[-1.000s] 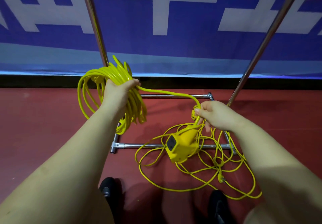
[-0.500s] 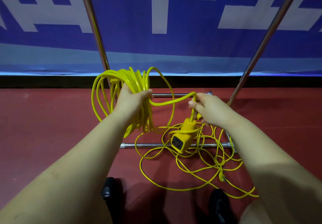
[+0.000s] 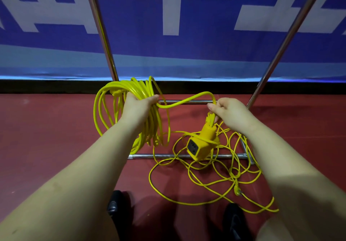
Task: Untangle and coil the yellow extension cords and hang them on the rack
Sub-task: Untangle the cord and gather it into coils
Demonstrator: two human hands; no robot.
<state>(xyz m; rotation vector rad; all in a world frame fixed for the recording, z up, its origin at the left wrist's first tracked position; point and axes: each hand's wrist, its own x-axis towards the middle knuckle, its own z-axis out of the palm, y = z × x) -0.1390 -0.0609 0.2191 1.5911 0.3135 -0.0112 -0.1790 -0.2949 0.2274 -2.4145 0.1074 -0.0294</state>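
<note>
nearest, two black shoes [image 3: 114,206] on the red floor [image 3: 46,137], toes toward the rack. just beyond, one loose tangle [image 3: 221,173] of thin yellow cord spread on the floor over the rack's front base bar [image 3: 142,156], with a small plug [image 3: 237,191] at one end.

above the tangle, one yellow socket block [image 3: 201,144] hanging tilted, a thin strand looped round its body. right hand [image 3: 229,114] curled round the thick cord just above the block, fingers and thumb pinching it. left hand [image 3: 139,107] wrapped round one bundle of finished loops [image 3: 131,94], fingers closed through the coil, held off the floor beside the left upright [image 3: 102,32]. one short slack span of cord between the two hands.

likely step: last turn of coiling the thick cord, block end not yet laid in. next move seems to call for freeing the thin strand from the block, then bringing the block across to the bundle without dragging the tangle up.

counted: two hands, two shoes, two slanted uprights, two base bars seen, one block, one plug. apparently two cords, one coiled and one still on the floor. blue and white banner [image 3: 168,15] at the far back. top rail out of view.
</note>
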